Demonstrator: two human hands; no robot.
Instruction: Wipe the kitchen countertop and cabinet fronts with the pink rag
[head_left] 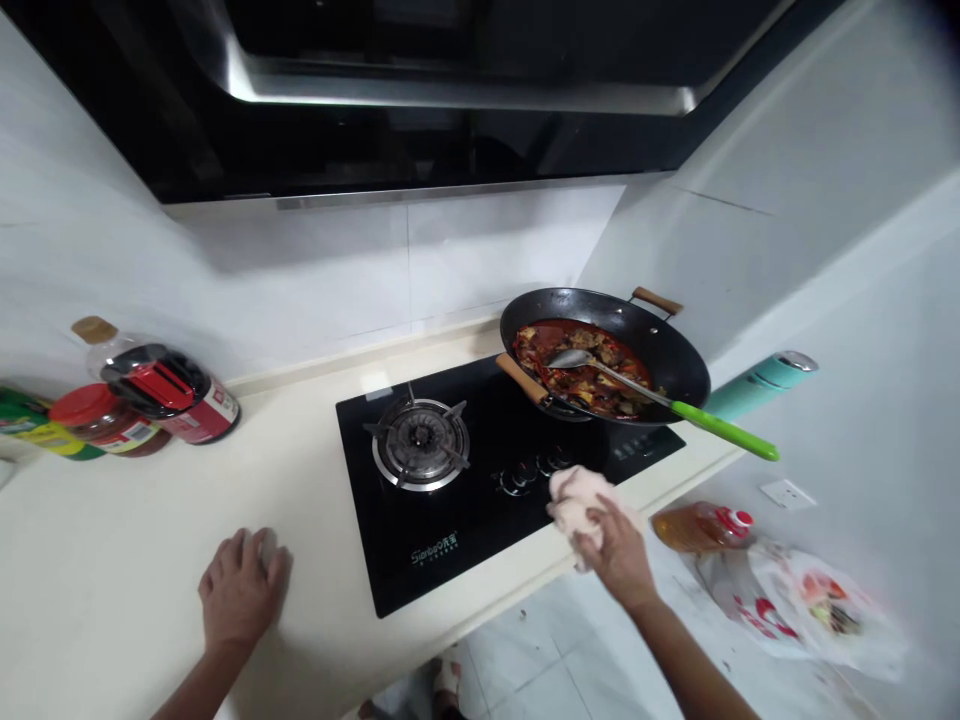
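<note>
My right hand (616,550) grips a pale pink cloth (579,500), bunched up over the front edge of the black glass gas stove (465,530), just below its control knobs (536,470). My left hand (244,590) rests palm down on the cream countertop (142,540) left of the stove, fingers slightly bent and apart, holding nothing. A black wok (679,360) with wooden handles sits on the right burner, with a reddish stew (555,345) in it. A spatula or ladle with a green handle (724,430) lies across the wok, its metal head in the food.
The left burner (421,445) is bare. Bottled dark sauce (180,395) and a red-lidded jar (112,425) stand at the back left. A range hood (420,150) hangs above. Rightward are a teal flask (765,385), an oil bottle (697,528) and a plastic bag (810,610).
</note>
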